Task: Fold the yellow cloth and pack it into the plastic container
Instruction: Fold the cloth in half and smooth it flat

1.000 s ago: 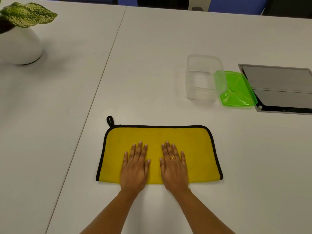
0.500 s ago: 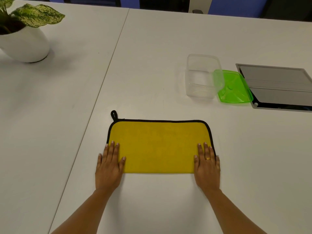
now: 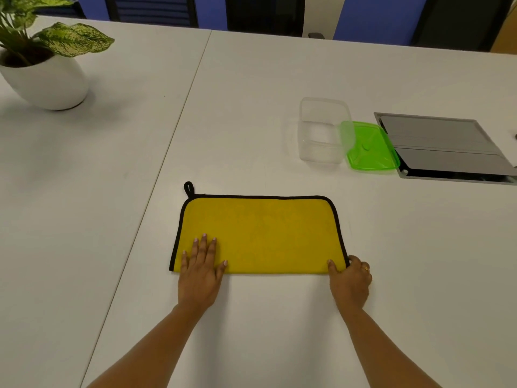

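yellow soft cloth (image 3: 260, 233), a black-edged folded rectangle, lies on the smooth white table (image 3: 251, 107), left hand (image 3: 200, 273) pressing flat at 7 o'clock, right hand (image 3: 349, 278) pinching its 5 o'clock corner, clear boxy container (image 3: 321, 133) at 1 o'clock.

Lays left hand (image 3: 201, 271) flat, palm down, fingers straight and slightly spread. Curls right hand (image 3: 351, 281), thumb on top, pinching a corner of the yellow cloth (image 3: 260, 233). Stretches both bare forearms forward, well apart.
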Demonstrator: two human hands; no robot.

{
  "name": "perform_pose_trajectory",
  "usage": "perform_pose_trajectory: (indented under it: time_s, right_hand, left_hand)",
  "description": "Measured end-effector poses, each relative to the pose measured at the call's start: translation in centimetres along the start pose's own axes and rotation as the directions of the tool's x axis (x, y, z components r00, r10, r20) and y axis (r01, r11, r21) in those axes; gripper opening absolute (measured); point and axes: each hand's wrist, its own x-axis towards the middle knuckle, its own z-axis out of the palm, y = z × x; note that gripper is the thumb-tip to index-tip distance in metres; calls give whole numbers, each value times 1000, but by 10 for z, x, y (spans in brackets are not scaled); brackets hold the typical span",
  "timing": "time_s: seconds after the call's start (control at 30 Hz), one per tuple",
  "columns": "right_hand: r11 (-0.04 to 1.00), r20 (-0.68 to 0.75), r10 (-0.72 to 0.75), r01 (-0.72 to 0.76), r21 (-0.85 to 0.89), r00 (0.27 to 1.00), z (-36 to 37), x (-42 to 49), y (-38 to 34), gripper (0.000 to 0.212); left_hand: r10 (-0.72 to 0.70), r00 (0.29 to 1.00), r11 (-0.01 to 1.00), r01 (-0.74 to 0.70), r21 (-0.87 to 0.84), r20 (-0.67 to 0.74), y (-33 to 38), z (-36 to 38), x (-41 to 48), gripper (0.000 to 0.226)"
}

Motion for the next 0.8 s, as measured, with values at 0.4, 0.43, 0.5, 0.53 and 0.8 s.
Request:
perform_pose_trajectory:
  time_s: [0.4, 0.43, 0.5, 0.53, 0.8]
  right_hand:
    - [857, 185, 235, -293, 424, 954, -19, 16, 4, 30]
    - [845, 187, 244, -303, 441, 952, -21, 17, 6, 31]
    - [830, 163, 261, -307, 465, 952, -27, 19, 11, 30]
    - [825, 140, 274, -307, 475, 951, -30, 22, 13, 29]
    - [867, -103, 252, -177, 467, 962, -68, 29, 37, 21]
  left_hand:
    - [9, 989, 998, 0, -67, 147, -1, 1, -10, 103]
    - [12, 988, 998, -3, -60, 151, 0, 0, -12, 82]
    - [17, 983, 999, -8, -52, 183, 6, 0, -13, 65]
    - [25, 979, 998, -14, -53, 204, 10, -1, -13, 64]
    - [157, 950, 986, -137, -91, 268, 49, 0, -35, 51]
